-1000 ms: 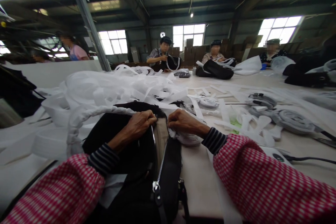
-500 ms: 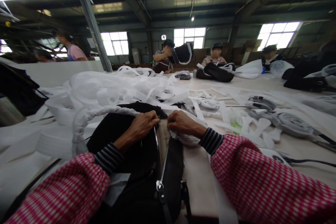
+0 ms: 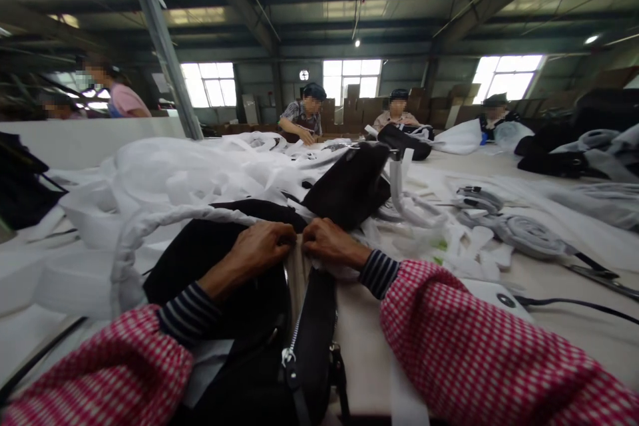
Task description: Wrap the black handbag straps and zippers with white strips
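Observation:
A black bag [image 3: 210, 259] with an open zip lies on the table in front of me. My left hand [image 3: 259, 249] is closed on the left edge of the zip opening at its far end. My right hand [image 3: 327, 245] is closed on the right edge, with white stuffing paper [image 3: 344, 271] bunched under it. The two hands nearly touch. The zip slider [image 3: 288, 359] hangs near the bottom of the view. A white wrapped handle [image 3: 150, 226] arches over the bag's left side. A second black bag [image 3: 349, 183] with a white wrapped strap lies just beyond my hands.
A big heap of white paper strips [image 3: 200, 166] covers the table to the left. Rolls of tape [image 3: 524, 233] and a black cable [image 3: 574, 303] lie at the right. Several people sit at the far edge of the table with more black bags.
My hands have drawn closer together at the end of the zip. A second black bag has landed on the table just beyond them, where only paper strips lay before.

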Tool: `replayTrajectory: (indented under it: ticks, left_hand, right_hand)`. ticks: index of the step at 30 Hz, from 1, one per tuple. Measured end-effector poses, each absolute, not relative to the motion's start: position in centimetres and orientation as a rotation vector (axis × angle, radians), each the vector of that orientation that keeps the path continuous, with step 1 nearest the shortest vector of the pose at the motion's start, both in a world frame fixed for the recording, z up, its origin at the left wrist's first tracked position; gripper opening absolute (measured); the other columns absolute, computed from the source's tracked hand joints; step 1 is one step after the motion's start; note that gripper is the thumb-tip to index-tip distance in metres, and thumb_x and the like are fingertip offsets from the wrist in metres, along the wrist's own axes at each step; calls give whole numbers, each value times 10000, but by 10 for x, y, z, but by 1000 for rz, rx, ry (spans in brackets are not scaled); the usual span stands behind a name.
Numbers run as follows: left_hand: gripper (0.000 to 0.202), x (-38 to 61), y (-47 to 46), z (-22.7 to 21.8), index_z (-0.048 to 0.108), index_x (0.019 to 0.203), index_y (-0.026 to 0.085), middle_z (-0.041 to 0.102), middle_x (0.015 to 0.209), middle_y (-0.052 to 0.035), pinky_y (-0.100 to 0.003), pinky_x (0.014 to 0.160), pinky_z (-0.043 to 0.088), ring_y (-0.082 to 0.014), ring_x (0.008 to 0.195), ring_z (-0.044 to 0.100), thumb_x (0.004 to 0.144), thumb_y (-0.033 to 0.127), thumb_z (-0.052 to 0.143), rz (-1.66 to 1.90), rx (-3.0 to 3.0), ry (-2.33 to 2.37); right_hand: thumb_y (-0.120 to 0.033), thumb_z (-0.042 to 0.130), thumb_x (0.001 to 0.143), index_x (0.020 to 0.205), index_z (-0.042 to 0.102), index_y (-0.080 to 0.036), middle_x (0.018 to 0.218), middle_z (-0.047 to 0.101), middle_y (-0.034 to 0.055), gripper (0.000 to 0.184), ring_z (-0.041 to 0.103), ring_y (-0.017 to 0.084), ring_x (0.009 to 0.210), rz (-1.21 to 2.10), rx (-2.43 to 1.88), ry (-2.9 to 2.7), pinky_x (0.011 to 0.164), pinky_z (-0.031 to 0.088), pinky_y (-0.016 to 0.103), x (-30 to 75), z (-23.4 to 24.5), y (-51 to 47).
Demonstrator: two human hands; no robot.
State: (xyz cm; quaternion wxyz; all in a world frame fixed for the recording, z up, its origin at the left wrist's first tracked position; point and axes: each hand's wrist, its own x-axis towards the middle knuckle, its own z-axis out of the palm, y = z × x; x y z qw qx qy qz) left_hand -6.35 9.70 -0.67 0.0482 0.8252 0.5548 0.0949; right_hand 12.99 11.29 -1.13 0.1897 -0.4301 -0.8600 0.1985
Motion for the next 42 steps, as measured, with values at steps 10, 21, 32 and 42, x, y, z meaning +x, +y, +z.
replayTrajectory:
  ticks: [10, 21, 32, 42]
  left_hand:
    - [269, -47, 85, -17, 691, 998, 162, 691, 1073, -124, -376, 787, 498, -302, 1015, 604, 952, 90, 436, 94, 2892, 1780]
    - [175, -68, 102, -30, 596, 969, 218, 671, 1039, -66, -380, 864, 447, -266, 1053, 628, 973, 291, 437, 326, 2671, 1736]
    - [241, -42, 80, -2, 571, 814, 203, 617, 870, -82, -391, 796, 426, -261, 892, 558, 958, 168, 380, 560, 2789, 1634]
    - [353, -50, 108, -26, 645, 899, 188, 708, 835, -30, -323, 721, 473, -244, 809, 655, 824, 533, 639, 942, 2030, 1242]
  right_hand:
    - [-150, 596, 777, 788, 717, -163, 765, 675, 69, 123, 588, 178, 697, 446, -1327, -2462, 613, 388, 263, 126, -12, 116]
    - [-128, 658, 729, 806, 754, -154, 690, 628, 9, 126, 587, 128, 666, 700, -1257, -2349, 562, 362, 211, 133, -11, 120]
    - [-127, 661, 701, 772, 738, -124, 638, 657, 0, 105, 590, 109, 553, 1238, -874, -1910, 545, 438, 201, 150, -14, 109]
    - [-258, 778, 612, 822, 760, -108, 764, 733, 74, 258, 689, 164, 655, 1758, -734, -1496, 523, 455, 217, 152, -6, 85]
